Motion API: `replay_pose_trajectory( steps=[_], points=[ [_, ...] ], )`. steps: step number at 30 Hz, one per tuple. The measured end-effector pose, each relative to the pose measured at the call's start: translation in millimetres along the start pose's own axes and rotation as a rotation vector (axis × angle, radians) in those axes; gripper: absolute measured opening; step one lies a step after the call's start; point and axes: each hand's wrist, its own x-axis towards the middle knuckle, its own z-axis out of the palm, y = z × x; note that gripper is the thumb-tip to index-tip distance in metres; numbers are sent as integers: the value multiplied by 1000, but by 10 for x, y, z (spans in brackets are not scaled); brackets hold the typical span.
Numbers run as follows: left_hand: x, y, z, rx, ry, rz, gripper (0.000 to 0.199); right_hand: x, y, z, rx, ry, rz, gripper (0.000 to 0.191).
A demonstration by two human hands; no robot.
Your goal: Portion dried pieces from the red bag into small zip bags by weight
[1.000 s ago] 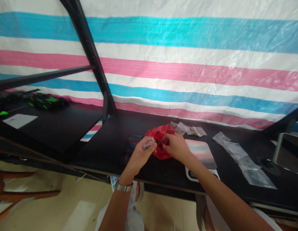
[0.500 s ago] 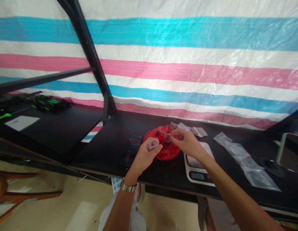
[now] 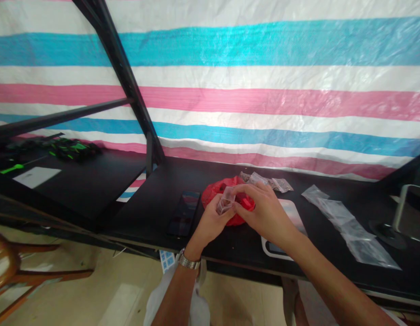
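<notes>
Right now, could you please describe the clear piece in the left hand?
On the black table, find the crumpled red bag. In front of it, the left hand holds a small clear plastic piece, smaller than the flat bags to the right.

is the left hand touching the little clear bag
Touching: the head view shows the left hand pinching the lower end of the small clear plastic bag in its fingers.

Matt black tabletop (image 3: pixel 152 217), shiny red plastic bag (image 3: pixel 212 194), small clear plastic bag (image 3: pixel 225 202)
</notes>
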Motion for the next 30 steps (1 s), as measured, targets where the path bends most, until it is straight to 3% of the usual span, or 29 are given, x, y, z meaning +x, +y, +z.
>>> replay_pose_trajectory(
  steps=[5, 12, 15, 19, 24, 28, 30],
  points=[
    [-12, 58, 13, 30, 10, -51, 49, 3, 20, 37, 24, 23, 43, 23],
    [-29, 103, 13, 73, 29, -26, 46, 46, 206, 100, 347, 89, 206, 13],
    [-36, 114, -35, 107, 71, 18, 44, 58, 325, 171, 261, 145, 265, 11],
    [-53, 175, -80, 96, 69, 57, 53, 59, 360, 274, 79, 10, 249, 7],
    [-109, 258, 28, 57, -68, 61, 64, -39, 247, 93, 218, 42, 144, 17],
    [-130, 171, 250, 23, -273, -55, 84, -215, 238, -130, 484, -185, 164, 24],
    [-102, 80, 369, -8, -338, -109, 89, -305, 329, -186, 537, -192, 240, 25]
  ],
)
